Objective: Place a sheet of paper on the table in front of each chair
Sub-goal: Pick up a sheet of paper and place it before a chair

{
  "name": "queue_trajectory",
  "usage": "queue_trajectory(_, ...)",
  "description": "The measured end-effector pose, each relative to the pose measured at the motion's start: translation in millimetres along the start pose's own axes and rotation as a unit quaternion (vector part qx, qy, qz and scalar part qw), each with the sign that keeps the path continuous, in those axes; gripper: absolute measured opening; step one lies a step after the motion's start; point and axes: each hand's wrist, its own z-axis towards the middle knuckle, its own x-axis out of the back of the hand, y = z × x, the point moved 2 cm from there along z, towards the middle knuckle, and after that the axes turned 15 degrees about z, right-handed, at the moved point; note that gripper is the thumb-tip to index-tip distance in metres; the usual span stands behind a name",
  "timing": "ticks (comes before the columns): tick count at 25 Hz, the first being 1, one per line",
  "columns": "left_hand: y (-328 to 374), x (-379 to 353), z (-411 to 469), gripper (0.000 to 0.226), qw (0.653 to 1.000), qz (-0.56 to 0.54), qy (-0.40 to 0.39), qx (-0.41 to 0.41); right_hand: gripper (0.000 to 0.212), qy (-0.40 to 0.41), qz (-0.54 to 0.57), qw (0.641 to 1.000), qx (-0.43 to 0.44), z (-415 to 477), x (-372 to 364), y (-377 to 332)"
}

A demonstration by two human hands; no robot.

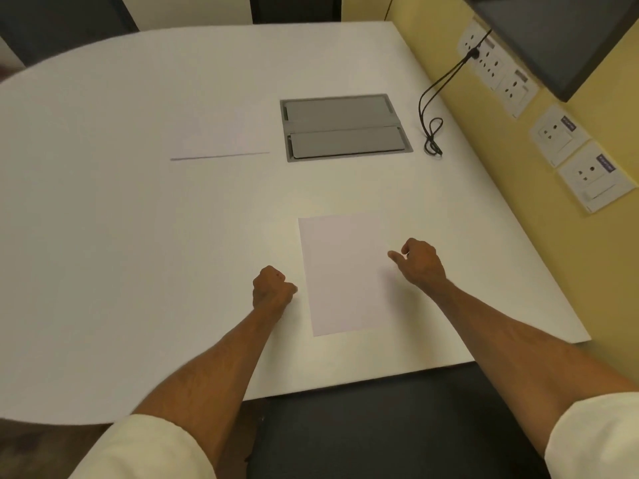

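Observation:
A white sheet of paper [342, 274] lies flat on the white table [138, 236], close to the near edge and above a dark chair seat [397, 426]. My left hand [271, 286] rests just left of the sheet with its fingers curled shut and nothing in them. At the sheet's right edge is my right hand [420, 261], loosely curled, thumb pointing at the paper, holding nothing. A second sheet or small stack of paper [221, 136] lies farther away near the table's middle.
A grey cable hatch with two lids [345, 127] is set into the table beyond the near sheet. A black cable [432, 133] hangs from wall sockets [491, 60] on the yellow wall at right. Dark chair backs [294, 8] stand at the far side.

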Motion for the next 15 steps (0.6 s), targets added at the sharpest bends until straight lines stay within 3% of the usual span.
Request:
queue_trajectory(4, 25.4, 40.4, -8.0, 0.037, 0.985, 0.096, 0.055, -0.13, 0.059, -0.014, -0.099, 0.992, 0.075, -17.7, -0.9, -58.1)
queue_trajectory(8, 42.3, 104.4, -22.4, 0.049, 0.935, 0.225, 0.149, -0.231, 0.064, -0.004, -0.129, 0.974, 0.184, -43.0, -8.3, -132.2)
queue_trajectory(15, -3.6, 222.5, -35.2, 0.076, 0.881, 0.337, 0.267, -0.199, 0.08, -0.018, -0.132, 0.93, 0.341, -103.5, -60.2, -269.2)
